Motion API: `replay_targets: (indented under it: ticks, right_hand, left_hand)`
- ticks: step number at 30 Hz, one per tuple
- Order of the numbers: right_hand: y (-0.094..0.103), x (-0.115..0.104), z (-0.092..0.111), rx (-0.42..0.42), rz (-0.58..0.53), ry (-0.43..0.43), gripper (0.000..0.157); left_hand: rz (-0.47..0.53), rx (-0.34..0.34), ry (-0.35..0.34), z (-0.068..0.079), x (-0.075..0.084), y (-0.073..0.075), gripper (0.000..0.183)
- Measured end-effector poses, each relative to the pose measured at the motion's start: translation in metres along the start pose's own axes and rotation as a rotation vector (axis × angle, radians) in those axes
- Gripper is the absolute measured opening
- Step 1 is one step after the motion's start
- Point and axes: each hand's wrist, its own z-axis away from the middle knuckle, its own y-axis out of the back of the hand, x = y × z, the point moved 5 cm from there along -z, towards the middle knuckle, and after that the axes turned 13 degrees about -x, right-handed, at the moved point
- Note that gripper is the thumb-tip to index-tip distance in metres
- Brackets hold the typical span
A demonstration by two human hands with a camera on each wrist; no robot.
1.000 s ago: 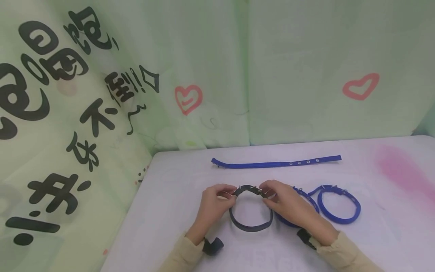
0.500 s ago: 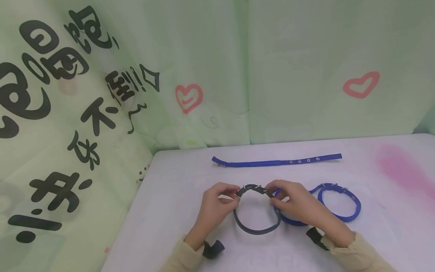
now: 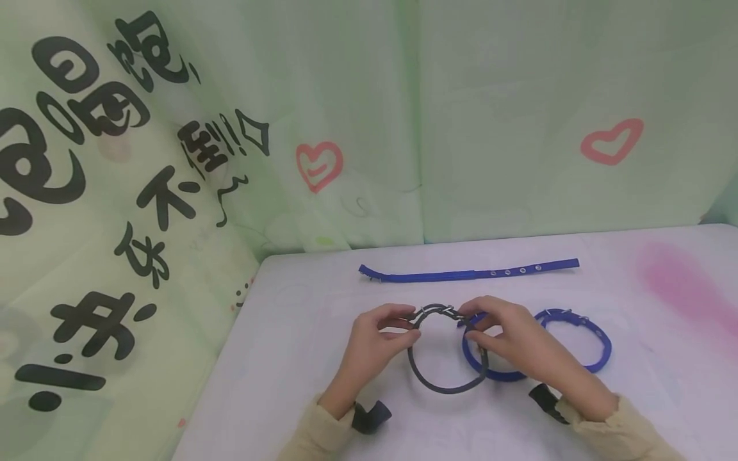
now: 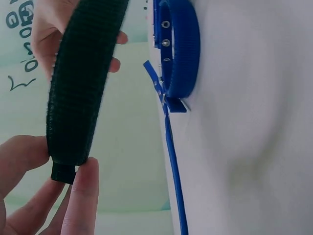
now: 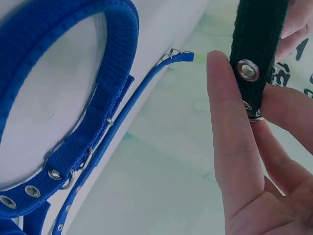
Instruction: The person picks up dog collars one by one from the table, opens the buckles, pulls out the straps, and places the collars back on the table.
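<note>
A black pet collar (image 3: pixel 448 389), buckled into a loop, is held up between both hands, its metal-fitted part at the top. My left hand (image 3: pixel 375 339) pinches its upper left side between thumb and fingers. On the upper right, my right hand (image 3: pixel 516 336) grips the strap near the buckle. Its wide ribbed band (image 4: pixel 80 83) fills much of the left wrist view. The right wrist view shows a metal eyelet (image 5: pixel 248 70) in the strap just above the right fingers. Behind the right hand lies a looped blue collar (image 3: pixel 501 376), partly covered by it.
A second looped blue collar (image 3: pixel 602 355) lies farther right, partly behind the right forearm. Toward the back edge, a blue collar (image 3: pixel 444 276) is stretched out straight, with eyelets at its right end. A printed curtain (image 3: pixel 490 128) hangs behind the white table (image 3: pixel 311 301).
Both hands have shifted a little to the right with the black collar, and its loop has tilted more edge-on. The blue collars have stayed in place.
</note>
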Motion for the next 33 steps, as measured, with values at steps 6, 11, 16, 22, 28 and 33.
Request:
replay_targets:
  ticks: [6, 11, 16, 22, 28, 33]
  right_hand:
    - [0.005, -0.002, 0.005, 0.007, 0.011, -0.009, 0.035]
    - [0.010, -0.004, 0.009, -0.008, 0.002, -0.015, 0.035]
    - [0.014, -0.003, 0.013, -0.047, -0.004, -0.016, 0.040]
    - [0.017, -0.008, 0.014, -0.005, 0.018, 0.032, 0.036]
    - [0.010, -0.013, 0.010, 0.083, 0.025, 0.064, 0.028]
    - [0.004, -0.016, 0.008, 0.135, 0.026, 0.107, 0.019]
  left_hand:
    - [0.079, -0.038, 0.005, -0.003, 0.002, -0.002, 0.041]
    - [0.074, -0.054, 0.008, -0.004, 0.004, -0.004, 0.038]
    - [0.022, -0.090, 0.030, -0.005, 0.007, -0.007, 0.034]
    - [-0.010, -0.111, 0.025, -0.005, 0.011, -0.010, 0.035]
    - [-0.010, -0.134, 0.010, -0.002, 0.015, -0.013, 0.034]
    - [0.006, -0.154, -0.014, 0.001, 0.018, -0.016, 0.034]
